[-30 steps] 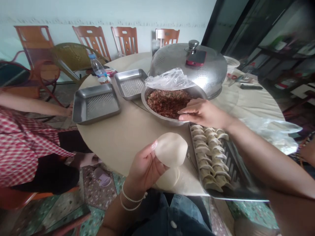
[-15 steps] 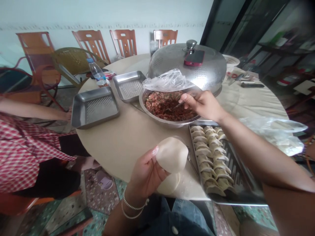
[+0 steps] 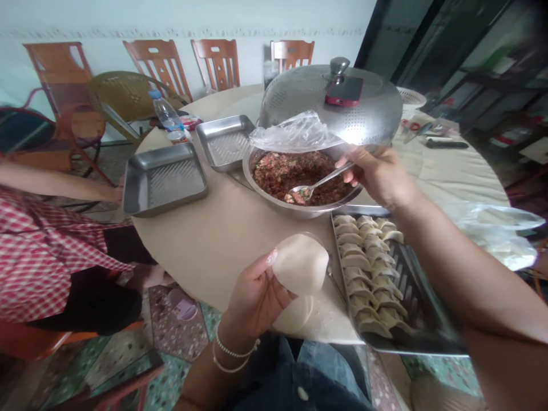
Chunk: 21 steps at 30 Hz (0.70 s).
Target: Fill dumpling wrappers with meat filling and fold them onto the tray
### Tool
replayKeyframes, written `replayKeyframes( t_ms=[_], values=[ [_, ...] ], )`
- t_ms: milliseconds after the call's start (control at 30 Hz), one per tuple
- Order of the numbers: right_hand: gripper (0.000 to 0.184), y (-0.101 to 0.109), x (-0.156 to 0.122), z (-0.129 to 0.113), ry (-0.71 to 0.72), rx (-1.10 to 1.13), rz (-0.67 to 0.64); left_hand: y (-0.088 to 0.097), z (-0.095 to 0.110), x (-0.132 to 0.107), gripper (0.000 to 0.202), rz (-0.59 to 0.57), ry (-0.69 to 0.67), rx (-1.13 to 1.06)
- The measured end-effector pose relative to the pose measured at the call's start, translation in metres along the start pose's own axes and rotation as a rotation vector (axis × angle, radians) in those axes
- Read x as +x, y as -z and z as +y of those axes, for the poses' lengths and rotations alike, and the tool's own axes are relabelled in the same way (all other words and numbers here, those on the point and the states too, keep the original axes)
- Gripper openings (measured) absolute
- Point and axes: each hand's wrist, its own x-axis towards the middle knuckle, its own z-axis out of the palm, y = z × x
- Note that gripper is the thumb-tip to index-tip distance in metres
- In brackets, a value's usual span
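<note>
pinches dough round [image 3: 301,264] by one edge in left hand [image 3: 260,291], lower centre of frame, probably to leave its face free; grips spoon [image 3: 322,182] by handle in right hand [image 3: 381,176], right of centre, loaded end over meat [image 3: 274,174] in bowl [image 3: 302,212], likely to catch drips.

Soft muted daylight, glare on metal lid [image 3: 355,120], dark blurry upper right, stretched edges

We record a cream-white wrapper [image 3: 302,265] in the left fingers [image 3: 259,266] and a silver spoon [image 3: 326,180] in the right fingers [image 3: 362,158]. Left of these, we note red-brown filling [image 3: 276,174] flecked green; beyond them, a red-edged black phone [image 3: 345,91]. Left of the left fingers, we identify a red-and-white checked garment [image 3: 34,251]; right of them, pale-beige dumplings [image 3: 353,261].
</note>
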Motion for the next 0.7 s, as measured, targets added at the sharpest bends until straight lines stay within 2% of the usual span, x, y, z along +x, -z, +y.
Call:
replayKeyframes(
  t_ms=[233, 433, 567, 700],
  values=[
    [0.039, 0.009, 0.001, 0.010, -0.097, 0.089, 0.200, -0.007, 0.003, 0.003, 0.045, 0.068, -0.042, -0.040],
    [0.031, 0.017, -0.006, 0.006, -0.055, 0.137, 0.262, -0.015, 0.006, 0.006, 0.047, 0.158, -0.112, -0.043],
    [0.028, 0.012, -0.030, -0.013, -0.026, 0.199, 0.247, -0.017, 0.005, 0.008, 0.047, 0.123, -0.124, -0.048],
    [0.029, 0.001, -0.073, -0.024, -0.042, 0.184, 0.152, -0.019, 0.003, 0.009, 0.047, 0.046, -0.081, -0.067]
  ],
)
